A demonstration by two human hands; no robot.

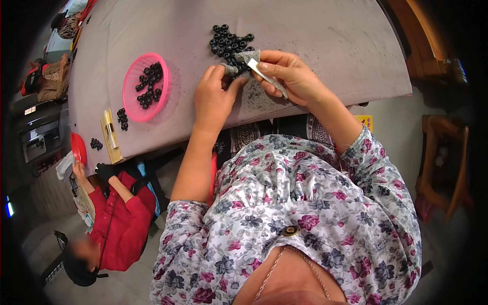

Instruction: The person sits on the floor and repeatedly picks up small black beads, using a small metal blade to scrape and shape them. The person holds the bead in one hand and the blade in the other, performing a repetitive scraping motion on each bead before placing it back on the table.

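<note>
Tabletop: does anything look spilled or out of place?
Fine dark specks litter the grey tablecloth around the main bead pile, resembling spilled debris. Two small bead clusters lie outside the pink basket, to its lower left, perhaps strayed.

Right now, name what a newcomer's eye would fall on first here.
Most likely the bright pink basket, holding black balls, left of the left hand on the grey tablecloth. Next comes the heap of loose black balls just beyond both hands, near the slim white tool in the right hand. The co-worker's red top at lower left may also catch the eye.
</note>
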